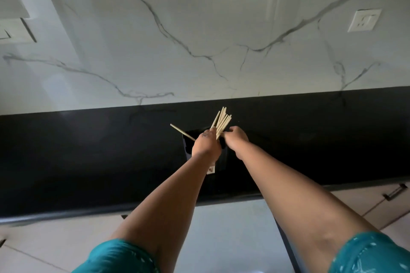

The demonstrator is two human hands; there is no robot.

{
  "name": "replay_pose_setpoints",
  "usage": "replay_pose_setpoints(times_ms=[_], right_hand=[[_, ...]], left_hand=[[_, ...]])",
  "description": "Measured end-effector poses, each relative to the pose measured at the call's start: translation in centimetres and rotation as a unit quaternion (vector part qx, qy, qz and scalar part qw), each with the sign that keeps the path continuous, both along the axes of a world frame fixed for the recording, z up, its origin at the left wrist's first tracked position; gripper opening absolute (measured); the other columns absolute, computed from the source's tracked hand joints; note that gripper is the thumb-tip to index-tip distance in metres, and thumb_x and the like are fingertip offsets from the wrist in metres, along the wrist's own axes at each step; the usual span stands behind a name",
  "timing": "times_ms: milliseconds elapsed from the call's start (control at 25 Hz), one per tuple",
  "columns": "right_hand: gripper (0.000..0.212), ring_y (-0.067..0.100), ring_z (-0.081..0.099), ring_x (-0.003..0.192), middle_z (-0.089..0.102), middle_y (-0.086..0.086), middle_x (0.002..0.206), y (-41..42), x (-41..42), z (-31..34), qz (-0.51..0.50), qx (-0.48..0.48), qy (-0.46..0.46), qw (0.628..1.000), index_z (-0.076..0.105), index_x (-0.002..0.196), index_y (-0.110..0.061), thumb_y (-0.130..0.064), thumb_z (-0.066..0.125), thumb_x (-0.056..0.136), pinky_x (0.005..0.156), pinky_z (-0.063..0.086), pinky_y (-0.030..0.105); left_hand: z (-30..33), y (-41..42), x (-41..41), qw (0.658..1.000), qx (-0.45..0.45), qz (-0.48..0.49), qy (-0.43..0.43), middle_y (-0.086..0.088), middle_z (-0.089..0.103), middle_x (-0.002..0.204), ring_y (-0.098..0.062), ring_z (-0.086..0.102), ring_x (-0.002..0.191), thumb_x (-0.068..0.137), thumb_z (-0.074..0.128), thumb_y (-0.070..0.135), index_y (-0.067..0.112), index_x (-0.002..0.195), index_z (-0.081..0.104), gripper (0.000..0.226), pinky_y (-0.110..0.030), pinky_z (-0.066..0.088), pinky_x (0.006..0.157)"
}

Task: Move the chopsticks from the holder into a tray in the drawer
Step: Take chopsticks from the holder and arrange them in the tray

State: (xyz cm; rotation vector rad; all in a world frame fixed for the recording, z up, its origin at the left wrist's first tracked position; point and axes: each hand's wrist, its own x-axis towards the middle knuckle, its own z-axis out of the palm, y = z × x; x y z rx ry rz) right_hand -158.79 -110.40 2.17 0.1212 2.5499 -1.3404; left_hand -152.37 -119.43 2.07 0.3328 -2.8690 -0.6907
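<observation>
A bundle of pale wooden chopsticks fans upward above a dark holder that stands on the black countertop. My left hand is closed around the lower part of the bundle, over the holder's mouth. My right hand touches the bundle from the right, fingers curled on the sticks. One single chopstick leans out to the left from the holder. The holder's inside is hidden by my hands. No drawer tray is visible.
A white marble backsplash rises behind the counter, with a wall socket at the upper right. Below the counter edge are pale cabinet fronts, one with a dark handle at the right. Teal sleeves cover my upper arms.
</observation>
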Motion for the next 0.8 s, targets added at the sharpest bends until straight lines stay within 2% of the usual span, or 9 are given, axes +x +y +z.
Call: replay_pose_setpoints(times_ms=[120,240,360,480,600,800], right_hand=[[0.025,0.02,0.064,0.082,0.072,0.006,0.106,-1.0,-1.9,-0.4,-0.028,-0.107,-0.047,0.993,0.07,0.105,-0.017,-0.023,0.053,0.089,0.064,0.046,0.026],[0.028,0.013,0.063,0.072,0.071,-0.001,0.087,-1.2,-2.5,-0.9,-0.055,-0.156,-0.059,0.985,0.073,0.1,-0.019,-0.016,0.047,0.09,0.052,0.043,0.022],[0.03,0.009,0.061,0.066,0.067,-0.007,0.074,-0.9,-2.5,-1.4,-0.089,-0.183,-0.052,0.978,0.074,0.094,-0.021,-0.013,0.045,0.09,0.048,0.04,0.02],[0.033,0.013,0.065,0.071,0.071,-0.003,0.084,-0.8,-2.0,-1.4,-0.092,-0.176,-0.027,0.98,0.076,0.094,-0.022,-0.01,0.045,0.09,0.056,0.05,0.022],[0.037,0.019,0.068,0.086,0.074,0.001,0.101,-1.1,-1.5,-1.3,-0.078,-0.175,-0.011,0.981,0.076,0.104,-0.023,-0.01,0.045,0.09,0.074,0.057,0.027],[0.045,0.01,0.061,0.076,0.072,-0.002,0.104,-0.9,-0.7,-0.7,-0.074,-0.195,0.0,0.978,0.075,0.104,-0.024,-0.004,0.039,0.088,0.06,0.047,0.018]], left_hand=[[-0.5,-0.2,-3.2,0.999,0.026,0.034,0.014,-0.011,0.06,0.114,-0.028,0.057,0.108,0.087,0.053,0.008,0.011,0.111,0.058,0.025,-0.037,0.05,0.087],[-1.2,-0.2,-4.8,0.998,0.019,0.06,0.013,-0.012,0.055,0.113,-0.028,0.055,0.105,0.088,0.053,0.009,0.008,0.105,0.06,0.018,-0.035,0.049,0.081],[-1.7,0.0,-5.3,0.998,0.01,0.054,0.015,-0.008,0.05,0.111,-0.026,0.053,0.102,0.087,0.058,0.012,0.01,0.103,0.06,0.016,-0.032,0.047,0.069],[-1.8,0.1,-5.4,0.998,0.007,0.068,-0.011,-0.009,0.045,0.111,-0.027,0.055,0.092,0.087,0.059,0.015,0.009,0.102,0.059,0.016,-0.037,0.049,0.063],[-1.5,-0.1,-5.5,0.998,0.0,0.066,-0.024,-0.01,0.047,0.114,-0.029,0.055,0.098,0.092,0.051,0.014,0.009,0.107,0.059,0.018,-0.038,0.049,0.07],[-1.2,-0.6,-5.5,0.996,0.039,0.057,-0.051,-0.012,0.051,0.122,-0.029,0.051,0.115,0.092,0.05,0.009,0.011,0.116,0.053,0.025,-0.038,0.049,0.092]])
